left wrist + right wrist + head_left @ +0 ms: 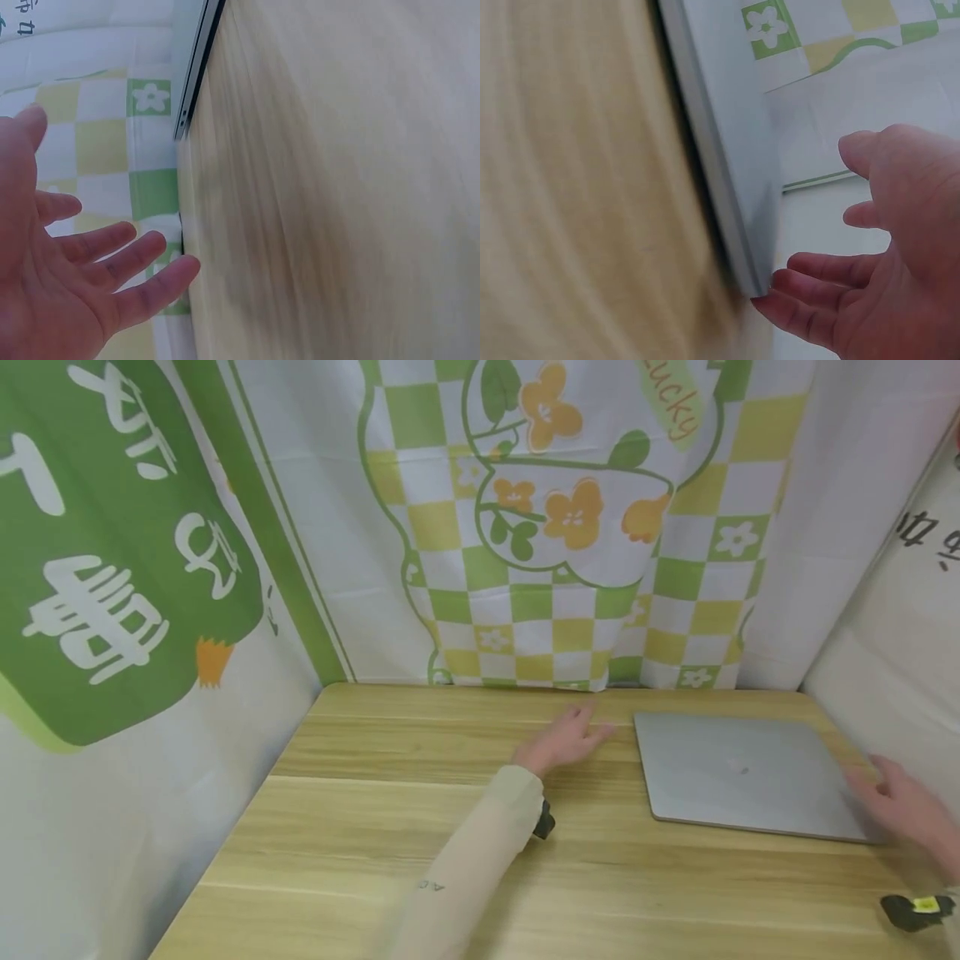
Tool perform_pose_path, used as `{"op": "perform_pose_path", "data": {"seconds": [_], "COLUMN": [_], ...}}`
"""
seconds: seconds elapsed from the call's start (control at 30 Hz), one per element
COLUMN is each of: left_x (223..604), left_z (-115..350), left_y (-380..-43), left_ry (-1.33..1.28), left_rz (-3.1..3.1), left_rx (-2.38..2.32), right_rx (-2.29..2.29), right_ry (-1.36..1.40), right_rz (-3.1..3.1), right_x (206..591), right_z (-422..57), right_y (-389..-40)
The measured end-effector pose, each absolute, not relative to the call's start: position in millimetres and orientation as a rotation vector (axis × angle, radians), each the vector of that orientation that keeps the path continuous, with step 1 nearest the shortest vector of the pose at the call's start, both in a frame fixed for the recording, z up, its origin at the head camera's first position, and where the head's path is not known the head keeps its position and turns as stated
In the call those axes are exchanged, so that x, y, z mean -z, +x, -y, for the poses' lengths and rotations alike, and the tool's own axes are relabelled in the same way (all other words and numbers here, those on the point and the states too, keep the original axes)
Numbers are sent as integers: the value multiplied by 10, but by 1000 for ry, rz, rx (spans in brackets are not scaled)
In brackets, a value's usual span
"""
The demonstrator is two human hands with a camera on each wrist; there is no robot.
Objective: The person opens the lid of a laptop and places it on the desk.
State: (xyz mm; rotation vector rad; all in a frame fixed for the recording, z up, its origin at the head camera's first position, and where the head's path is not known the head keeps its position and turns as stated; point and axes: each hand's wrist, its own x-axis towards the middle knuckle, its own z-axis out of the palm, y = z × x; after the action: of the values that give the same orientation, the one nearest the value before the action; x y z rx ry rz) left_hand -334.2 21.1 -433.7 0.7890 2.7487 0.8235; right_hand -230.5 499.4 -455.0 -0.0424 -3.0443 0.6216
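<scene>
A closed silver laptop (720,777) lies flat on the right part of the wooden table. My left hand (562,742) hovers over the table to the left of the laptop, apart from its left edge. In the left wrist view the fingers (127,255) are spread and relaxed, with nothing in them. On the other side, my right hand (903,802) is at the laptop's right edge, its fingertips (769,300) right at the near corner in the right wrist view. Its palm holds nothing, and the fingers are loosely extended.
The wooden table (337,835) reaches back to a hanging curtain (525,643) with green and yellow checks. Printed cloth (135,568) hangs on the left, and a pale cloth (892,668) on the right. A black wrist device (911,912) sits by the right sleeve.
</scene>
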Motion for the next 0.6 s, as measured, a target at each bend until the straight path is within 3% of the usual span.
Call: {"op": "perform_pose_path", "data": {"seconds": [0.6], "left_x": [4457], "left_z": [-610], "left_y": [-3224], "left_ry": [649], "left_rz": [-2775], "left_rx": [-914], "right_rx": [-665], "right_ry": [-106], "right_rz": [3054], "right_x": [4664], "right_z": [-4893], "right_y": [-2335]}}
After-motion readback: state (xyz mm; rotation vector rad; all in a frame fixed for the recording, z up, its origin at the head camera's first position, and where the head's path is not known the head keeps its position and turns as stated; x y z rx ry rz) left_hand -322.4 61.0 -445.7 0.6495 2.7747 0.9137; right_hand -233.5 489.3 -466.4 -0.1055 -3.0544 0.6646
